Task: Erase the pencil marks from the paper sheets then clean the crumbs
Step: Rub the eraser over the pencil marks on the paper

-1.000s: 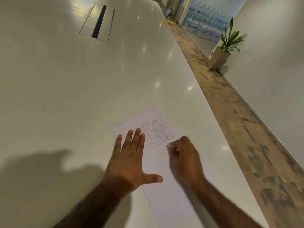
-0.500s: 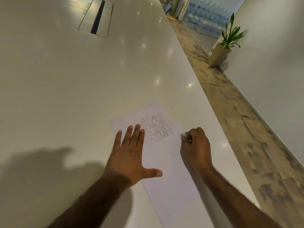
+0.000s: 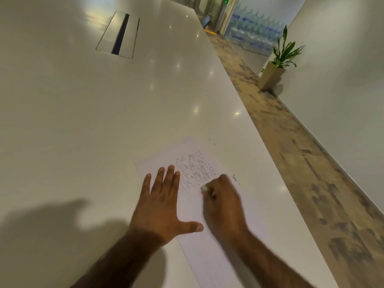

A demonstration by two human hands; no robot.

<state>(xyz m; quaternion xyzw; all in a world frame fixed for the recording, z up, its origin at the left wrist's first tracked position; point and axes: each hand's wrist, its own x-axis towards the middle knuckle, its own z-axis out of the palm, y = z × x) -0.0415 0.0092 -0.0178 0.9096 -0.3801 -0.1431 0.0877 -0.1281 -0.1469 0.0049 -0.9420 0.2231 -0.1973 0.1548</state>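
A white paper sheet [image 3: 193,223] lies on the white table [image 3: 104,132], near its right edge. Grey pencil scribbles [image 3: 195,169] cover the sheet's far part. My left hand [image 3: 160,204] lies flat on the sheet's left side, fingers straight and thumb spread, holding it down. My right hand [image 3: 223,202] is curled round a small white eraser [image 3: 204,188], whose tip touches the paper at the near right of the scribbles. A few dark crumbs [image 3: 235,178] lie on the table just right of the sheet.
The table's right edge [image 3: 276,183] runs diagonally close to my right hand, with patterned floor beyond. A recessed cable hatch [image 3: 119,34] sits far back on the table. A potted plant [image 3: 274,67] and stacked water bottles [image 3: 253,32] stand against the far wall.
My right hand swung right, off the scribbles, and has now come back left onto them with the eraser. My left hand has stayed flat on the sheet.
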